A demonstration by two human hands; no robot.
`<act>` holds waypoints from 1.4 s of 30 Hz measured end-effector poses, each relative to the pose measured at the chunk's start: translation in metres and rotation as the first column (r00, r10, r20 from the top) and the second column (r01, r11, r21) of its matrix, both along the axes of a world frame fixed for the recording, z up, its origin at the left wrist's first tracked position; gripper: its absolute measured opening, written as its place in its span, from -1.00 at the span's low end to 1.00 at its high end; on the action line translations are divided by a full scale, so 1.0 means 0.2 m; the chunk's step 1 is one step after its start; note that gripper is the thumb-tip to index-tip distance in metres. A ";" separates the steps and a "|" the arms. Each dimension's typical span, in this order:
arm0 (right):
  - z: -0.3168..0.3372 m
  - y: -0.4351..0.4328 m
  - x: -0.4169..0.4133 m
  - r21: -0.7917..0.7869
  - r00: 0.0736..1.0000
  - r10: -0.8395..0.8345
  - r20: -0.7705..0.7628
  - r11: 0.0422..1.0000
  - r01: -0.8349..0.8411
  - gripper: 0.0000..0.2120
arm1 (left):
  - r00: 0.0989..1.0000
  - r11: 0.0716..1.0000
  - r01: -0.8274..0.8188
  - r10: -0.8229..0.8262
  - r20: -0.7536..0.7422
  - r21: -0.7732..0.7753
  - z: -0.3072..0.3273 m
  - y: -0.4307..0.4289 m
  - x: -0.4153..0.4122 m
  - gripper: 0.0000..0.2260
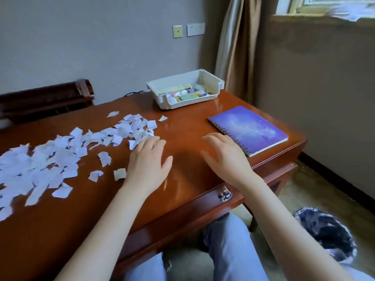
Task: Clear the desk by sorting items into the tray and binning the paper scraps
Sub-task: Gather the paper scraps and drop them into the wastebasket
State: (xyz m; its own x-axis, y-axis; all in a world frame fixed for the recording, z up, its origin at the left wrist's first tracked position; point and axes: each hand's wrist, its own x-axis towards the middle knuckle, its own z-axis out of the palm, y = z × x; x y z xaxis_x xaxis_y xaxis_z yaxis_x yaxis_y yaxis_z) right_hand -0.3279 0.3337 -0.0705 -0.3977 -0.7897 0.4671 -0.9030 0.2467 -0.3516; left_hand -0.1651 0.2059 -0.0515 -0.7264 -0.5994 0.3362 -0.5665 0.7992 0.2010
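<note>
Desk of glossy brown wood [188, 126], slick on top. Torn white paper scraps [60, 151] sprawl across its left side: feather-light and floppy, better swept into a heap than pinched. Purple spiral-bound notebook [249, 128] lies right, stiff, liftable by an edge. Left hand [146, 159], right hand [225, 157]: fingers spread, holding nothing.

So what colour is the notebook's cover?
Purple with a pale starry streak, notebook, head view.

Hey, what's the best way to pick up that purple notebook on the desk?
Probably with the right hand, taking the purple notebook by its near edge, coming from your side. It lies flat on the desk with the spiral along its left side, so the bare page edge nearest you gives fingers a lip to pinch.
</note>
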 end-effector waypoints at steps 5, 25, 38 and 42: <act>0.02 -0.31 0.12 0.083 0.991 0.112 0.071 0.990 -0.118 -0.55 | 0.981 0.983 -0.183 0.183 0.060 0.010 -0.05 -0.22 0.20 -0.53; -0.09 -1.00 0.15 0.391 0.903 0.426 -0.060 0.842 -0.372 -0.40 | 0.960 0.951 -0.270 0.254 0.120 0.147 -0.20 -0.64 0.27 -0.52; -0.09 -0.92 0.21 0.105 0.929 0.361 -0.086 0.930 -0.352 -0.76 | 0.986 0.988 -0.154 0.155 -0.057 0.020 -0.21 -0.62 0.29 -0.73; -0.07 -0.90 0.22 -0.003 0.945 0.322 0.056 0.947 -0.322 -0.80 | 0.937 0.976 -0.153 0.193 -0.290 0.154 -0.19 -0.62 0.33 -0.84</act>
State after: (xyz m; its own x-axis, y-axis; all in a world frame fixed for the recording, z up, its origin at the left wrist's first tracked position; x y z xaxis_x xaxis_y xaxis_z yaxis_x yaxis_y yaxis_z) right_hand -0.2835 0.1537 -0.0840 -0.1465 -0.8827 0.4464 -0.9140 -0.0518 -0.4023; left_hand -0.0992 0.0817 -0.0887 -0.4837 -0.7587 0.4364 -0.5906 0.6509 0.4770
